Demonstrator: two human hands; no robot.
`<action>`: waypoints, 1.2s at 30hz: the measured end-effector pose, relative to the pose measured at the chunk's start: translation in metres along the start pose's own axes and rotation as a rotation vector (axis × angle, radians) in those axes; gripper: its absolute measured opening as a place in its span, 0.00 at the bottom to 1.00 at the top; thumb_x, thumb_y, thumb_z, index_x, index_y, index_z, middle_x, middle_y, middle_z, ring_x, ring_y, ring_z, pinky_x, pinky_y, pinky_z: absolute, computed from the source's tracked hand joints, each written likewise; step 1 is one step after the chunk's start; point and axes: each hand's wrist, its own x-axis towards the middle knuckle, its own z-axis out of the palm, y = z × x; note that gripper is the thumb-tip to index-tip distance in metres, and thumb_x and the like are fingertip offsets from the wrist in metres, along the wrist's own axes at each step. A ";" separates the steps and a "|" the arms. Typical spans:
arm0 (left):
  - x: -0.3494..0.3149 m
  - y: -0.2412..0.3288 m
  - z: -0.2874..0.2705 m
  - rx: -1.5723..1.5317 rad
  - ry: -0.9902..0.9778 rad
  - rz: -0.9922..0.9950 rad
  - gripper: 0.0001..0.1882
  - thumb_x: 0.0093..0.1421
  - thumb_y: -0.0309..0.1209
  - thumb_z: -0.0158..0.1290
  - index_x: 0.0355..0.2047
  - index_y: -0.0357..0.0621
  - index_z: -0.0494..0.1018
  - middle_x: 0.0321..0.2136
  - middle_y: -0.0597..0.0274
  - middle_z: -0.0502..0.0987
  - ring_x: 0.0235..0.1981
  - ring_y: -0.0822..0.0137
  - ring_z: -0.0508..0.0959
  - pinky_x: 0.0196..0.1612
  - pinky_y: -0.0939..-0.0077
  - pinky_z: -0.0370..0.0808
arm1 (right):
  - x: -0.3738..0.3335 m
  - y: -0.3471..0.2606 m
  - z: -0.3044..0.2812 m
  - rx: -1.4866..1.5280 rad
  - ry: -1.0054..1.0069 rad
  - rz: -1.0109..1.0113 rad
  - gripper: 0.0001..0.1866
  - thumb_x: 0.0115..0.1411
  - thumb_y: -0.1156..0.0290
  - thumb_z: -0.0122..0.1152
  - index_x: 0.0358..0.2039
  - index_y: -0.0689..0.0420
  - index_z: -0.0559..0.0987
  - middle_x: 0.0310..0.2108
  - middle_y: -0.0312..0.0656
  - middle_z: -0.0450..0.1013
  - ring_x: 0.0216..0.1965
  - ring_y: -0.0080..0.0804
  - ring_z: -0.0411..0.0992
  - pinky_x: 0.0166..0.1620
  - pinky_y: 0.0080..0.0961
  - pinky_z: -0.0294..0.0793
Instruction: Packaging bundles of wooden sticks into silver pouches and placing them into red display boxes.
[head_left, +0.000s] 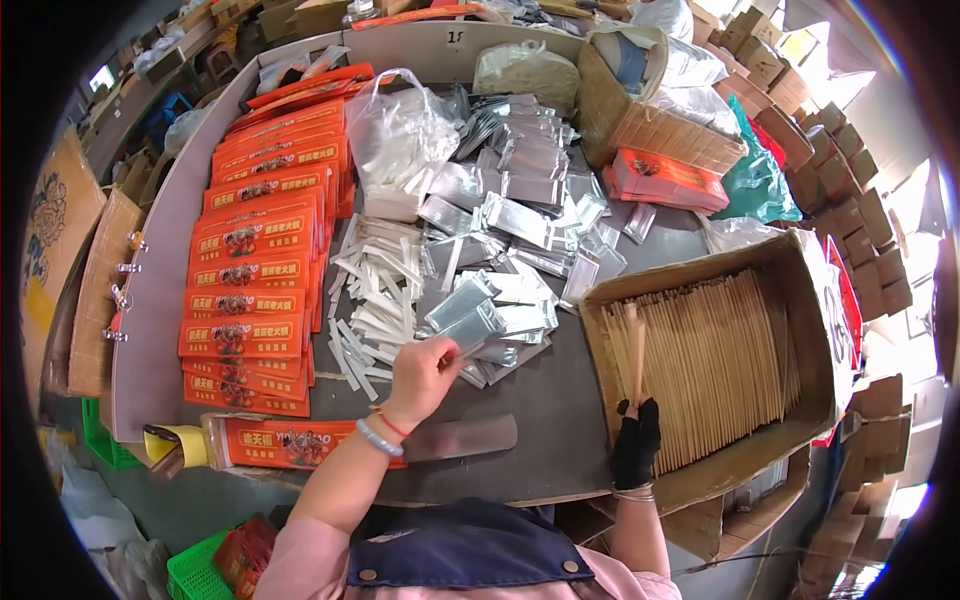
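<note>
my pink sleeves, navy bib, round brass-toned snap each side, left wrist with red cord plus grey-blue bangle, right hand black-gloved, thin light bangles below it

2 hands show: left hand near silver packets, gloved right hand gripping brown strip.

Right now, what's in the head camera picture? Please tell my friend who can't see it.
A black-gloved right hand holds slim tan pieces at a cardboard box packed with similar ones, while the bare left hand, fingers curled, is at the near edge of a heap of silver packets. White strips and overlapping orange packages lie farther left on the dark table.
</note>
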 end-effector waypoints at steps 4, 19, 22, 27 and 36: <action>-0.043 0.008 -0.030 -0.004 -0.419 -0.058 0.12 0.46 0.32 0.68 0.27 0.42 0.77 0.20 0.59 0.76 0.24 0.59 0.77 0.31 0.67 0.74 | 0.006 -0.023 0.001 -0.108 -0.247 -0.180 0.06 0.66 0.73 0.52 0.40 0.60 0.75 0.34 0.44 0.74 0.36 0.36 0.72 0.42 0.30 0.71; -0.109 0.011 -0.048 0.433 -0.212 0.076 0.39 0.36 0.39 0.72 0.50 0.42 0.74 0.47 0.60 0.73 0.50 0.55 0.69 0.55 0.59 0.66 | -0.020 -0.040 0.102 -0.092 -0.667 -0.854 0.11 0.52 0.65 0.66 0.36 0.53 0.82 0.28 0.47 0.74 0.33 0.48 0.74 0.37 0.40 0.73; -0.116 0.003 -0.048 0.484 -0.232 0.047 0.41 0.36 0.37 0.71 0.54 0.42 0.71 0.48 0.60 0.72 0.49 0.55 0.69 0.54 0.58 0.65 | -0.006 -0.037 0.084 -0.381 -0.720 -0.615 0.09 0.50 0.66 0.67 0.30 0.57 0.81 0.30 0.48 0.74 0.37 0.46 0.74 0.40 0.39 0.73; -0.102 -0.003 -0.025 0.404 -0.231 0.111 0.38 0.38 0.31 0.70 0.54 0.45 0.72 0.49 0.60 0.71 0.50 0.55 0.69 0.52 0.56 0.66 | -0.078 -0.053 0.140 0.281 -0.776 -0.472 0.21 0.52 0.73 0.67 0.48 0.58 0.74 0.43 0.47 0.74 0.40 0.43 0.75 0.45 0.34 0.74; -0.048 0.030 -0.099 0.546 -0.570 0.329 0.12 0.40 0.31 0.61 0.28 0.51 0.75 0.35 0.59 0.72 0.40 0.54 0.72 0.41 0.59 0.71 | -0.024 -0.085 0.082 -0.366 -0.778 -0.776 0.33 0.38 0.53 0.77 0.45 0.51 0.76 0.38 0.40 0.74 0.44 0.42 0.72 0.48 0.42 0.66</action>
